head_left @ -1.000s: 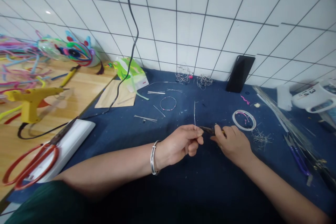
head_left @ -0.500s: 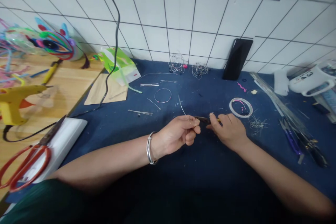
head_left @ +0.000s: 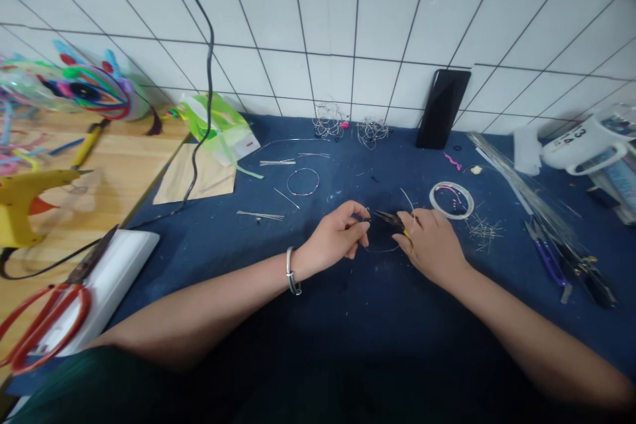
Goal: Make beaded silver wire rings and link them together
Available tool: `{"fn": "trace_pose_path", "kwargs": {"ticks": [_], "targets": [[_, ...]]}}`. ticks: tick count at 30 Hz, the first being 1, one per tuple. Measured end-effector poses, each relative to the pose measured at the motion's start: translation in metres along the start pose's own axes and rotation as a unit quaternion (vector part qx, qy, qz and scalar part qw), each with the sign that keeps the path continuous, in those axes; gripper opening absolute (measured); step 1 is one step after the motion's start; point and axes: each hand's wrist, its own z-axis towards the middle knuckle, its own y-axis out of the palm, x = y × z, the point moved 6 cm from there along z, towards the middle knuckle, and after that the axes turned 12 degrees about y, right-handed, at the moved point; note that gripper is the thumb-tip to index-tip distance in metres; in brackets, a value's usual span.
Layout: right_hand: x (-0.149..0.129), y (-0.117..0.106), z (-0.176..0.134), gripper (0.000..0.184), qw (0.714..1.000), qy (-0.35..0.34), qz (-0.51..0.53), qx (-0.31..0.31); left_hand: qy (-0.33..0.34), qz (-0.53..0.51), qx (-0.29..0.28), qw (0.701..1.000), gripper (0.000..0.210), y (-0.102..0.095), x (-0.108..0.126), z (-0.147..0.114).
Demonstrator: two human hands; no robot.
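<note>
"Scissors (head_left: 75, 286) lie at half past eight from the left hand (head_left: 342, 232). What does that hand hold?"

"It pinches a thin wire (head_left: 382, 251), which arcs out at four o'clock toward the right hand (head_left: 432, 238)."

"And the right?"

"Curled round pliers (head_left: 390, 217), nose at its ten o'clock, apart from the left hand; a pale ring (head_left: 433, 197) sits at one."
</note>
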Motion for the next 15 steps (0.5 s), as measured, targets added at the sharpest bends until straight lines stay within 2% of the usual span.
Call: {"fn": "trace_pose_path", "kwargs": {"ticks": [4,7,10,12,13,15], "targets": [[-0.007,0.004,-0.003,0.048,1.0,-0.008,0.018,-0.019,0.065,0.146,-0.006,0.987,0.013,-0.002,0.004,0.001],[-0.006,-0.002,-0.003,0.049,0.998,-0.009,0.059,-0.018,0.078,0.186,-0.015,0.979,0.011,-0.001,0.002,0.001],[0.0,-0.014,-0.003,0.037,0.986,0.0,0.163,-0.025,0.076,0.198,-0.011,0.977,0.01,-0.002,0.0,0.001],[0.008,-0.021,-0.002,0.029,0.955,0.039,0.289,-0.052,0.076,0.208,-0.005,0.975,0.009,-0.004,-0.001,0.002],[0.012,-0.021,-0.002,0.028,0.925,0.072,0.365,-0.078,0.077,0.213,-0.002,0.974,0.009,-0.005,-0.002,0.003],[0.018,-0.016,-0.004,0.031,0.83,0.145,0.519,-0.14,0.077,0.22,0.006,0.972,0.009,-0.007,-0.003,0.004]]}}
